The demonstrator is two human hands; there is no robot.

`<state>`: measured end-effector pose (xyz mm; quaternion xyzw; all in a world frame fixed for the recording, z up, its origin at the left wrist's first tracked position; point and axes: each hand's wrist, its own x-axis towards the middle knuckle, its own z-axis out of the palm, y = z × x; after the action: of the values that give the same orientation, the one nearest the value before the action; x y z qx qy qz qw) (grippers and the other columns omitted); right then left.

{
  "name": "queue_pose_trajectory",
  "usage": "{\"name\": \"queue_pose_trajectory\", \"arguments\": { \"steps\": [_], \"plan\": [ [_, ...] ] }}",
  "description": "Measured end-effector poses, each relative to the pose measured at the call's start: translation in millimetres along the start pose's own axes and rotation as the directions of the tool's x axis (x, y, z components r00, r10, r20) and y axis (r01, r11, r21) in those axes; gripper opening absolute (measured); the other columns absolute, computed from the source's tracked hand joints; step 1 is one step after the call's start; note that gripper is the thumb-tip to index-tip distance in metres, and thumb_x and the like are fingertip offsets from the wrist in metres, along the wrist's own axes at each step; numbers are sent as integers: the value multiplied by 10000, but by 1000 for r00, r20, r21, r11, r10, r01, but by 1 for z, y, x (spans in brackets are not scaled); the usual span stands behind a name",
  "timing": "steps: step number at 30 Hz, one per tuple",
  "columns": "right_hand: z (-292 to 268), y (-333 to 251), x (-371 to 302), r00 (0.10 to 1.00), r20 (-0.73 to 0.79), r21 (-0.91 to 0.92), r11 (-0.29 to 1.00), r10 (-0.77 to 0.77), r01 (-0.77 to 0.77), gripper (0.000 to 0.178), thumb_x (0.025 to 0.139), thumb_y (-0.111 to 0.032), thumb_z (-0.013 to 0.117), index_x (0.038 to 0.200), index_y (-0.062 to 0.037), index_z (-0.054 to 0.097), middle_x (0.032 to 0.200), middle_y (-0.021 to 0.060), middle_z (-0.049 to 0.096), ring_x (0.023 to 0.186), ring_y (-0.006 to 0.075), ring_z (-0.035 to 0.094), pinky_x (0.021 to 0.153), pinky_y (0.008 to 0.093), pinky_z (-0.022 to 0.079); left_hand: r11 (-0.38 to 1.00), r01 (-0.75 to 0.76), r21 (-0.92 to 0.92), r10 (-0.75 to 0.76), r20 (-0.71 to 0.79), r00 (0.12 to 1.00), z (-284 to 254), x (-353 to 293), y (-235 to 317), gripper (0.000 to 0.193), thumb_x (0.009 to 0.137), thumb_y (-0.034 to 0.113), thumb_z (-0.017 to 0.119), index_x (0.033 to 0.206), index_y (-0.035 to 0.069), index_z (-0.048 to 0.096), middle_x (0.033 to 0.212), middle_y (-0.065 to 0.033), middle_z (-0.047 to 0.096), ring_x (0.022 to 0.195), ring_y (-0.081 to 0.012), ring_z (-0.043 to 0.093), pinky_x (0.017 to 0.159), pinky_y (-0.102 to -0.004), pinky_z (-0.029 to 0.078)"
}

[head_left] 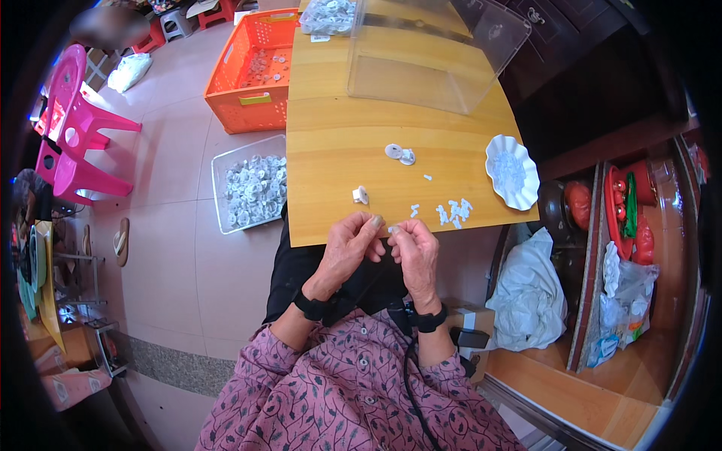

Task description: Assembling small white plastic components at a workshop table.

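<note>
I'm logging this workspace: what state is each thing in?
Left bare hand: grip pinched, contents unclear
Right bare hand: grip pinched, contents unclear
White scalloped dish: holding small translucent pieces
Clear rectangular plastic tub: open, full of white round parts
Orange perforated plastic crate: open, partly filled
Small white plastic pegs: loose, scattered

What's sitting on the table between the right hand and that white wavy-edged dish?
A loose cluster of small white pieces lies between the right hand and the dish, as the head view shows.
</note>
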<state>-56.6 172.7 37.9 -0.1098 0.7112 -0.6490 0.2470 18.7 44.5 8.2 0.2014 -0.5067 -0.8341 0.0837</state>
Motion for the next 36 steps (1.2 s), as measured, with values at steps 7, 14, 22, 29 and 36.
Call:
{"name": "queue_pose_trajectory", "arguments": {
  "steps": [7, 14, 22, 29, 36],
  "plan": [
    [1, 13, 2, 995, -21, -92, 991, -102, 100, 137, 962, -147, 584, 878, -38, 588, 727, -7, 593, 598, 42, 501, 523, 207, 405, 999, -33, -31, 35, 66, 997, 5, -2, 0, 216, 1021, 179, 588, 1087, -18, 648, 861, -34, 661, 698, -75, 619, 628, -211, 545],
    [4, 1, -1, 1000, -2, -64, 998, -19, 19, 202, 972, -177, 614, 883, 2, 583, 734, 2, 602, 643, 55, 521, 566, 242, 447, 999, -40, -35, 42, 64, 997, 3, 0, -3, 208, 1026, 178, 578, 1072, -11, 648, 837, -27, 658, 693, -71, 616, 614, -210, 536],
    [-2, 14, 11, 984, -63, -266, 953, -167, 145, 164, 970, -136, 632, 901, 8, 595, 746, 35, 631, 624, 98, 574, 571, 268, 482, 995, 15, -103, -22, -65, 998, 2, 0, -1, 232, 1027, 217, 575, 1033, -8, 633, 852, -40, 639, 632, -90, 616, 550, -214, 524],
    [-3, 15, 18, 868, -86, -471, 787, -489, 397, 93, 950, -60, 638, 999, 19, 645, 791, 85, 657, 619, 132, 627, 573, 277, 508, 993, 22, -119, -33, -93, 995, 4, -2, 4, 237, 1024, 212, 581, 1033, -19, 631, 853, -41, 641, 625, -94, 619, 534, -218, 526],
    [2, 0, 3, 992, 39, -128, 984, -123, 127, 119, 952, -94, 667, 985, 20, 653, 829, 27, 693, 662, 51, 610, 582, 222, 504, 998, -39, 42, 41, -52, 998, 1, -5, -1, 228, 1026, 201, 577, 1026, -21, 631, 820, -36, 644, 618, -80, 614, 539, -213, 527]
  ]
}}
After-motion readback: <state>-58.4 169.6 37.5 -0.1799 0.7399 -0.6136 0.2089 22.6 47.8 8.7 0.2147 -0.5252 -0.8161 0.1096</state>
